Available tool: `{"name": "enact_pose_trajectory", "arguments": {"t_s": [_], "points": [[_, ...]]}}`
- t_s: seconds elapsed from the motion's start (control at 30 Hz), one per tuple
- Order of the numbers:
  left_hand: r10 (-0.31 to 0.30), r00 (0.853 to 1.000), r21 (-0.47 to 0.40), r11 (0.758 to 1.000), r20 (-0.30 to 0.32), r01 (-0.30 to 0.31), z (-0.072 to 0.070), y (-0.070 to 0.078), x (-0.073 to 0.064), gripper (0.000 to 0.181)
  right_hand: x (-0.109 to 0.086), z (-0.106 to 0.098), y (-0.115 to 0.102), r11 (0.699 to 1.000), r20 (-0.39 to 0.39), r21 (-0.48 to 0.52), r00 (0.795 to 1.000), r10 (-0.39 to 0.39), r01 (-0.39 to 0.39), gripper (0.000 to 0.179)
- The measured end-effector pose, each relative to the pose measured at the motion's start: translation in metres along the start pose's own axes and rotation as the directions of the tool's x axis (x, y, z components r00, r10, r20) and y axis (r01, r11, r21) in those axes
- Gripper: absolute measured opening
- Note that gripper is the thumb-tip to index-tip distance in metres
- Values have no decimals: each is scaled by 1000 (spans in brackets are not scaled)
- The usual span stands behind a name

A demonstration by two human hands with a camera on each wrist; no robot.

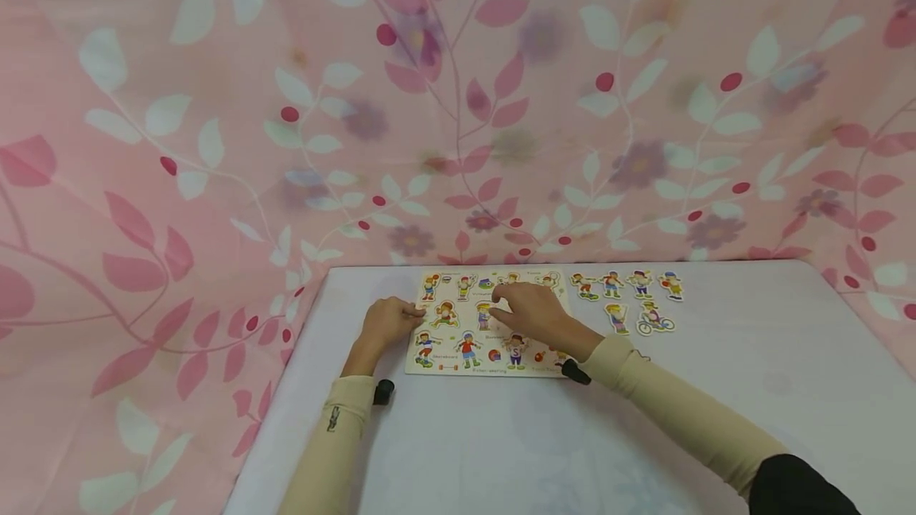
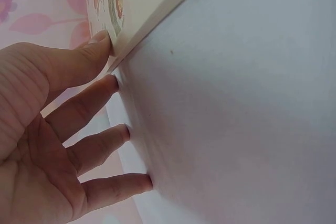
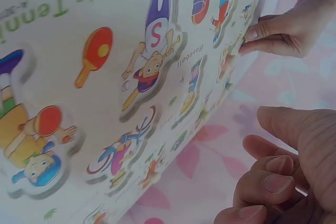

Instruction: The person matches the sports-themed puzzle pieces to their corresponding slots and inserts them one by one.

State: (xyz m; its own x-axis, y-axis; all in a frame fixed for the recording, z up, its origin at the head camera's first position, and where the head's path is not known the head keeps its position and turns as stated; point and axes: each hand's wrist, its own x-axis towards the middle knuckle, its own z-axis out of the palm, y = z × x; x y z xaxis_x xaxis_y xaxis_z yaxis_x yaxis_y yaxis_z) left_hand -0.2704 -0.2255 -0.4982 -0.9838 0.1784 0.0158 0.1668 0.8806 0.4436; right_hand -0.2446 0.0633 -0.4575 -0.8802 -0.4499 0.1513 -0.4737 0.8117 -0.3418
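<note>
A pale puzzle board (image 1: 458,364) printed with children playing sports lies flat at the table's far side. My left hand (image 1: 390,323) is at its left edge. In the left wrist view, the thumb (image 2: 94,51) rests on the board's rim while the other fingers (image 2: 105,190) extend to the tabletop beside it. My right hand (image 1: 533,312) hovers over the board's middle right, thumb and forefinger apart, holding nothing. The right wrist view shows its other fingers (image 3: 268,187) loosely bent. Cutout shapes with printed figures, such as a cyclist (image 3: 123,148), show on the board.
Several loose puzzle pieces lie in two rows right of the board, among them a cyclist piece (image 1: 654,319) and a skateboarder piece (image 1: 585,287). The table has a white cover (image 1: 487,451). A pink floral curtain (image 1: 458,102) hangs behind and at the sides.
</note>
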Motion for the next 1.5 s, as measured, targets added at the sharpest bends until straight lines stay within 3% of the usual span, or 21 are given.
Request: {"name": "enact_pose_trajectory", "arguments": {"t_s": [0.63, 0.97, 1.23, 1.5], "points": [[3, 1000, -1, 1000, -4, -3, -1, -1, 0, 15, -41, -13, 43, 997, -13, 17, 997, 73, -73, 27], [2, 1000, -4, 1000, 3, -2, 0, 0, -1, 14, -61, -22, 70, 984, 21, 33, 984, 177, -177, 28], [16, 1000, 2, 1000, -3, -16, -1, 0, 0, 14, -73, -27, 93, 978, -1, 14, 979, 206, -206, 26], [13, 1000, 5, 1000, 2, -13, -1, 0, -1, 15, -85, -32, 117, 967, 38, 13, 966, 255, -256, 27]]}}
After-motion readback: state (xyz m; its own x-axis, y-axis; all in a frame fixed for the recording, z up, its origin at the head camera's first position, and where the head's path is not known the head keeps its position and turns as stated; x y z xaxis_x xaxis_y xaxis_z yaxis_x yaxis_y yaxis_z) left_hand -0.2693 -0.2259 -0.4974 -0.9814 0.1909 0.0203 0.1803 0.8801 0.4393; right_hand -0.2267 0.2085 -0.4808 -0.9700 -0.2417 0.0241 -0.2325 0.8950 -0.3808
